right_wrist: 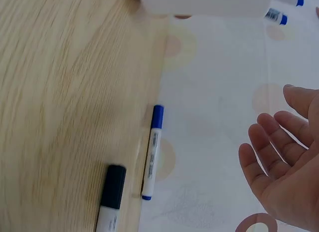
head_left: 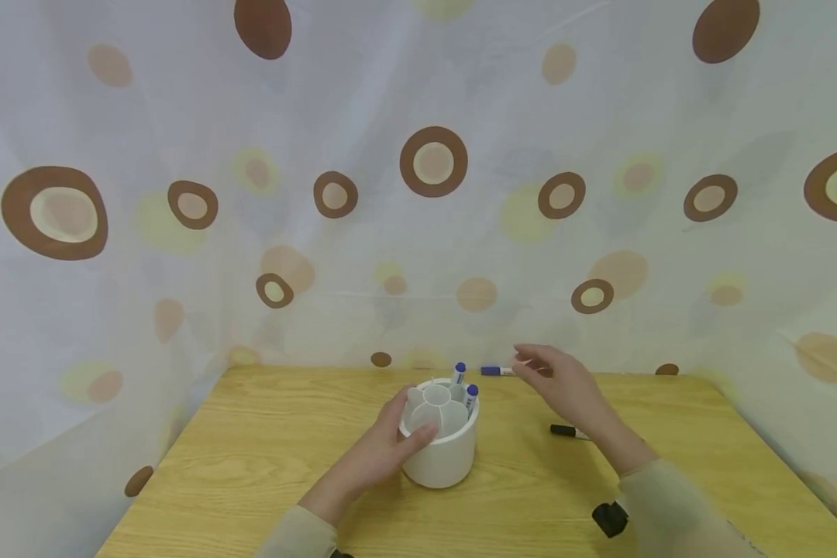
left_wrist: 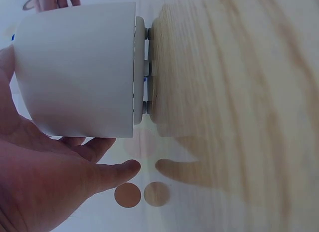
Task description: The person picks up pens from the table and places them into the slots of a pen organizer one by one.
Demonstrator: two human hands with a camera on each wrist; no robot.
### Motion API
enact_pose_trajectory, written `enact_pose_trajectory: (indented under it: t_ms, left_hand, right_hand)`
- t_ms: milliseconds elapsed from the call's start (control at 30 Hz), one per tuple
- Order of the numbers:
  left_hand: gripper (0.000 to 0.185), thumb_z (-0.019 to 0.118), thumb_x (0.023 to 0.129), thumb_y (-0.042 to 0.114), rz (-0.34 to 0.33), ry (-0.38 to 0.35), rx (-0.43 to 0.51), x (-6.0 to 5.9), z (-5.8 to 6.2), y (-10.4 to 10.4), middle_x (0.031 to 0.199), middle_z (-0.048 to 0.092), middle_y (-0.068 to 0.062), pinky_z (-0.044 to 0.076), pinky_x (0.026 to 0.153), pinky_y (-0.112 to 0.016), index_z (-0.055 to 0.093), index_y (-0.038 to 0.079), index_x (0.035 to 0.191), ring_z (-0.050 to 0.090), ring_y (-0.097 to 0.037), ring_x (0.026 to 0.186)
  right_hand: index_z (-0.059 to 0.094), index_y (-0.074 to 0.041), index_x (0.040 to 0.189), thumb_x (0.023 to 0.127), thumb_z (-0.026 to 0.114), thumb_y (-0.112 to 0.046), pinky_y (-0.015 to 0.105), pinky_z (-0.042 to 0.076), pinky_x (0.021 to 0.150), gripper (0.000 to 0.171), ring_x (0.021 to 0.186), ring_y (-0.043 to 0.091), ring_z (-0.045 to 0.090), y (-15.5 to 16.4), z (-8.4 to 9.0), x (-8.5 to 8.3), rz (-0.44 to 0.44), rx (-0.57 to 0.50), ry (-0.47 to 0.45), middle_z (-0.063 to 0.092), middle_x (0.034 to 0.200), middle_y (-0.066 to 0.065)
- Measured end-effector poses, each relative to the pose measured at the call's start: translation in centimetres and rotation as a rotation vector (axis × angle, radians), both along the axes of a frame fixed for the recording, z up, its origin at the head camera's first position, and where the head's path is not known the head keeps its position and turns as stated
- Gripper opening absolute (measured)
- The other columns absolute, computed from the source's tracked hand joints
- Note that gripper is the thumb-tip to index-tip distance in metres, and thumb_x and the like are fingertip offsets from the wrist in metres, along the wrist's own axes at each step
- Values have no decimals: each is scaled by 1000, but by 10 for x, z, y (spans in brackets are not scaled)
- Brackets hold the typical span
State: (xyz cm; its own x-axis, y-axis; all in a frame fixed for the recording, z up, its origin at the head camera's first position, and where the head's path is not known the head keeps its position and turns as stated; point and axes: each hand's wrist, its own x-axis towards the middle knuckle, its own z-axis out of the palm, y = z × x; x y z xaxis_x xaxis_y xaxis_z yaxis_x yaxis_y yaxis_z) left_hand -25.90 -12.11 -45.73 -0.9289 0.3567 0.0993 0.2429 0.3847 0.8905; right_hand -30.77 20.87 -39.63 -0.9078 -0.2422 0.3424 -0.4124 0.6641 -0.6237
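A round white pen holder with petal-shaped compartments stands on the table, its small feet visible in the left wrist view. My left hand grips its left side, thumb over the front rim. Two blue-capped markers, one at the back and another at the right, poke up from its compartments. To the right, my right hand hovers with relaxed fingers and nothing held. Under its fingertips in the head view lies a blue-capped marker at the table's back. A black-capped marker rests nearer, partly behind the right wrist.
The wooden table ends at the back against a hanging white sheet with brown and yellow circles. That sheet also runs along both sides. A small black device is worn at the right wrist.
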Motion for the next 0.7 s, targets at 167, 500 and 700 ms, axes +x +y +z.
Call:
enact_pose_trajectory:
  t_ms: [167, 500, 700]
  left_hand:
    - [91, 64, 108, 60, -9, -2, 10, -1, 1, 0, 173, 30, -25, 30, 125, -72, 25, 12, 174, 39, -47, 155]
    - [91, 64, 108, 61, 0, -7, -2, -1, -1, 1, 173, 31, -25, 30, 125, -72, 24, 12, 175, 39, -48, 155]
    - [92, 65, 108, 60, 10, -10, 0, 0, 0, 1, 172, 32, -25, 29, 125, -72, 24, 12, 175, 39, -48, 155]
  right_hand:
    - [59, -1, 156, 113, 68, -30, 64, 53, 109, 52, 128, 43, 66, 9, 0, -8, 17, 40, -26, 64, 150, 24]
    - [55, 1, 158, 113, 68, -33, 69, 50, 108, 59, 139, 52, 55, 22, -11, -32, -14, 133, -118, 54, 158, 29]
    - [52, 6, 158, 113, 66, -37, 71, 46, 113, 64, 143, 54, 51, 33, -17, -42, -18, 154, -164, 52, 159, 31]
